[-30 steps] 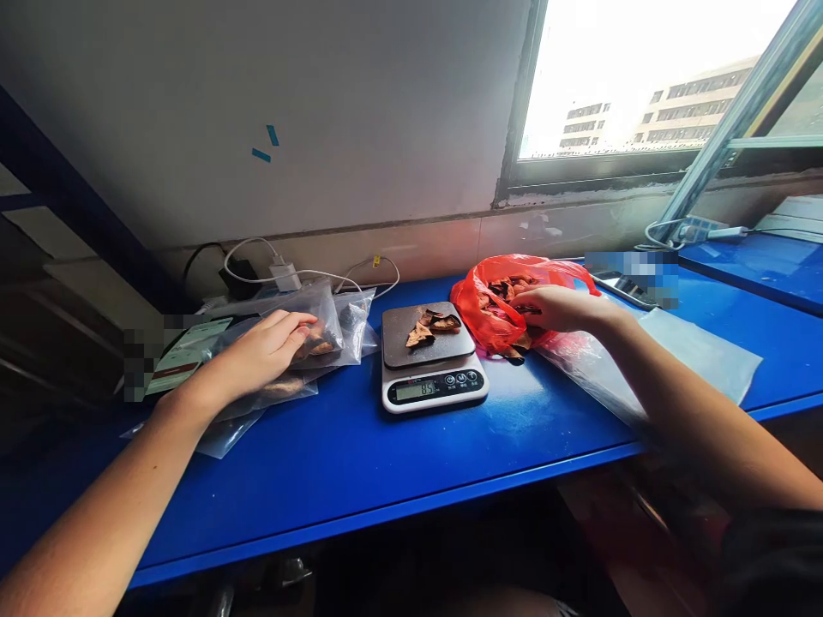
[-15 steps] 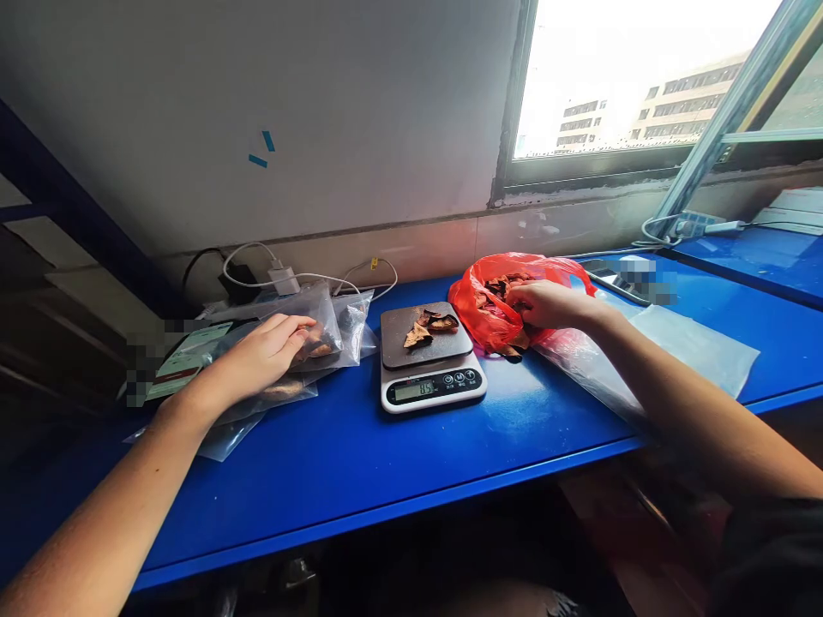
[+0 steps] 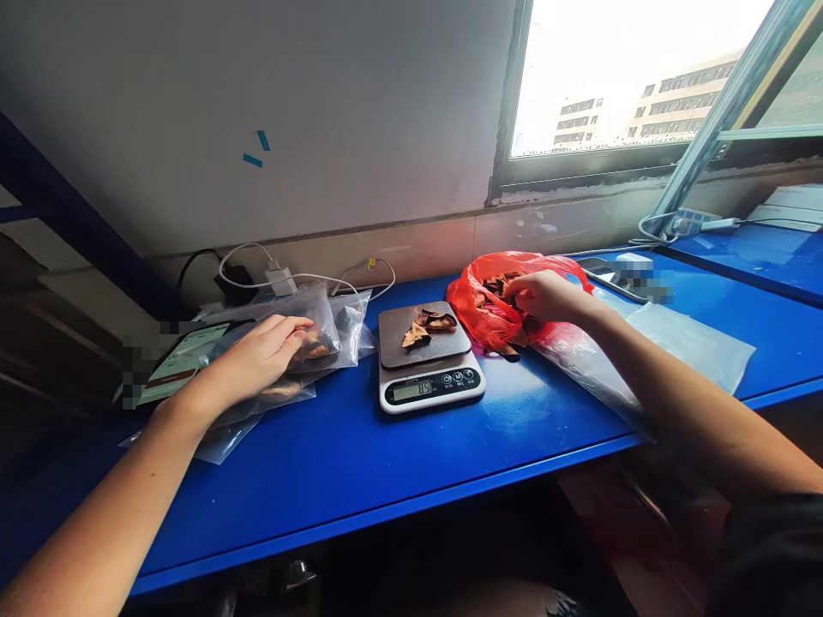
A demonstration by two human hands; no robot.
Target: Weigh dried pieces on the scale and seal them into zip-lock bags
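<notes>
A white kitchen scale stands near the middle of the blue table, its display reading about 8.5. On its grey plate lie several dried brown slices, curled and dark-edged. My right hand reaches into an open red plastic bag full of similar dried pieces. Its fingers are curled in among them, and what they pinch is hidden. To the left of the scale, my left hand rests with fingers stretched out on clear plastic bags that contain brown pieces.
Flat clear bags lie right of the red bag, with a phone behind them. A charger and white cables sit against the wall. A dark device with a lit screen is at the left. The blue table's front edge runs across below.
The view has shifted slightly. My right hand has moved a little within the red bag, its fingers still among the dried pieces. My left hand and the scale reading look the same.
</notes>
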